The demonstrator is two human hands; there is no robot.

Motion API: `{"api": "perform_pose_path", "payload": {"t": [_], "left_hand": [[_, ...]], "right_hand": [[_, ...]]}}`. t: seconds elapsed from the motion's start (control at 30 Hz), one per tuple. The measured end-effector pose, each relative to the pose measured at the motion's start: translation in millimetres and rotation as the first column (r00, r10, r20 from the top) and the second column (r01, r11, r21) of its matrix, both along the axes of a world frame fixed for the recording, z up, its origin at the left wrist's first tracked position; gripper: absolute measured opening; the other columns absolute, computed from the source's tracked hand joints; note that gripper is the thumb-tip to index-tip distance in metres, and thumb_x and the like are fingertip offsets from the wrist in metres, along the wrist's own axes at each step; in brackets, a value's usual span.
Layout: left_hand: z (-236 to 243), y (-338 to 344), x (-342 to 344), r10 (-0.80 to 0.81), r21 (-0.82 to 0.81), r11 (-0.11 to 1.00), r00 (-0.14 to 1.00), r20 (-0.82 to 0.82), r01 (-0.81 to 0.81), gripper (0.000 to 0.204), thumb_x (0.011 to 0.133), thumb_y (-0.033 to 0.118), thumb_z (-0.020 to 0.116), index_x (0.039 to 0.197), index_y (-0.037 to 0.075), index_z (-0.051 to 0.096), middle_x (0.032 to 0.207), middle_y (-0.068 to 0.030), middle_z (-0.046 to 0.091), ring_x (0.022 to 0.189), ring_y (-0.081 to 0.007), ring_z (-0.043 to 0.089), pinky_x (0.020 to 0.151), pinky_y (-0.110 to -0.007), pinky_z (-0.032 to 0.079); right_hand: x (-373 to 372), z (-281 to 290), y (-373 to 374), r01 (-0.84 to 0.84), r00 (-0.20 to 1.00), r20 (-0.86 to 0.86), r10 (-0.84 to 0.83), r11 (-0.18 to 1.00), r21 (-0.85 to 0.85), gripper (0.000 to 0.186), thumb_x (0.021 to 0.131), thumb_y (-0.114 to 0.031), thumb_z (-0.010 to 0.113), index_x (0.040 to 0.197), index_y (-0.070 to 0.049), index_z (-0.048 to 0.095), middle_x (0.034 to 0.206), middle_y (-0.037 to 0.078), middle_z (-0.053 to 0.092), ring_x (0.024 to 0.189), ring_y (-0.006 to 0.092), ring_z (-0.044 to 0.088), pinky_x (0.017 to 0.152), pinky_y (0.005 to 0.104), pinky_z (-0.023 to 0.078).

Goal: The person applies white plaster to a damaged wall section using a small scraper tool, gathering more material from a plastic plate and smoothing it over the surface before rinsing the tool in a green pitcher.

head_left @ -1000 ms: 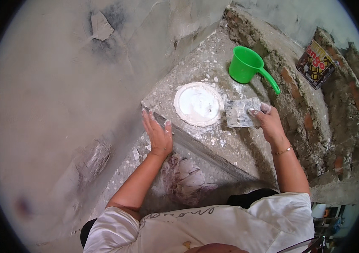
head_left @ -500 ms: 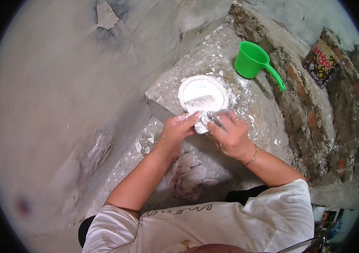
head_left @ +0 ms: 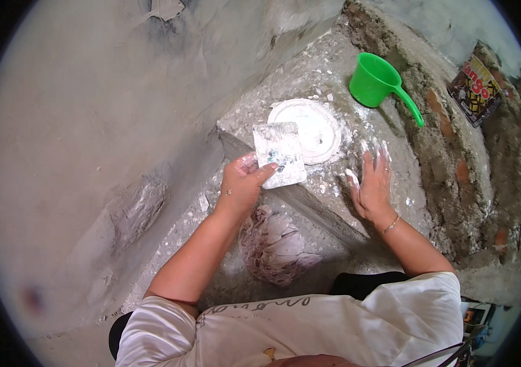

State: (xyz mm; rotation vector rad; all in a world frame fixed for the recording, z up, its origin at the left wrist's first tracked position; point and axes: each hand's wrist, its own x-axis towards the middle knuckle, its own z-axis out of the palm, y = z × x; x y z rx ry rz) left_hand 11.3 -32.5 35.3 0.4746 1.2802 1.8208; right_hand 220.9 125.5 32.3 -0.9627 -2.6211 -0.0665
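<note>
In my left hand [head_left: 244,183] is a flat, roughly rectangular scraper plate [head_left: 280,156] smeared with white paste, pinched at its near left edge with the thumb on top. It overlaps the near left part of a round white dish [head_left: 332,136] holding white paste. My right hand [head_left: 372,183] is apart from the plate, to the right of the dish, fingers stretched out with nothing in them. White paste coats its fingertips and thumb. Whether that palm touches the concrete below cannot be made out.
A green dipper [head_left: 375,81] with a long handle stands beyond the dish on the concrete step [head_left: 328,196]. Farther right, a dark printed packet [head_left: 476,90] lies against rough brickwork [head_left: 447,122]. A crumpled bag [head_left: 276,248] sits below the step's edge. A grey plastered surface [head_left: 89,122] spreads to the left.
My right hand has come off the plate and moved right, its fingers opening out. The left hand still holds the plate, now turned with its broad face showing.
</note>
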Motion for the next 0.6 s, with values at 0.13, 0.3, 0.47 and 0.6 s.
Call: {"api": "perform_pose_path", "payload": {"t": [0.13, 0.3, 0.47, 0.6], "left_hand": [[-12, 0, -11, -0.016, 0.015, 1.0, 1.0, -0.023, 0.016, 0.025, 0.08, -0.001, 0.06, 0.104, -0.007, 0.058, 0.098, -0.0099, 0.064, 0.087, -0.0132, 0.06, 0.079, -0.026, 0.047], [-13, 2, -19, -0.067, -0.101, 0.993, 0.99, -0.122, 0.055, 0.022, 0.08, 0.0, 0.06, 0.102, -0.005, 0.059, 0.095, -0.0079, 0.064, 0.084, -0.0112, 0.059, 0.076, -0.025, 0.047], [-15, 10, -23, -0.085, -0.142, 0.988, 0.99, -0.116, 0.068, 0.016, 0.083, -0.001, 0.059, 0.098, -0.003, 0.06, 0.092, -0.0057, 0.064, 0.081, -0.0095, 0.058, 0.073, -0.024, 0.046], [-23, 12, -23, -0.109, -0.128, 0.986, 0.993, -0.043, 0.103, 0.016, 0.083, -0.001, 0.059, 0.099, -0.003, 0.059, 0.092, -0.0054, 0.064, 0.082, -0.0091, 0.058, 0.074, -0.024, 0.046]], "right_hand": [[15, -13, -3, 0.062, 0.983, 0.178, -0.039, 0.991, -0.121, 0.073, 0.081, -0.034, 0.061, 0.132, 0.006, 0.029, 0.132, 0.036, 0.028, 0.125, 0.0481, 0.026, 0.106, 0.0534, 0.017], [17, -5, -21, -0.04, 0.981, 0.181, 0.072, 0.984, -0.173, 0.079, 0.079, -0.041, 0.061, 0.133, 0.006, 0.027, 0.132, 0.037, 0.026, 0.126, 0.0493, 0.022, 0.106, 0.0572, 0.01], [20, -12, -29, -0.077, 0.947, 0.292, 0.136, 0.975, -0.208, 0.081, 0.073, -0.041, 0.066, 0.131, 0.005, 0.032, 0.129, 0.037, 0.03, 0.124, 0.0493, 0.027, 0.103, 0.0623, 0.011], [20, -18, -25, -0.071, 0.939, 0.31, 0.15, 0.965, -0.253, 0.082, 0.066, -0.038, 0.07, 0.125, 0.007, 0.036, 0.127, 0.037, 0.032, 0.12, 0.0504, 0.03, 0.1, 0.0643, 0.013]]}}
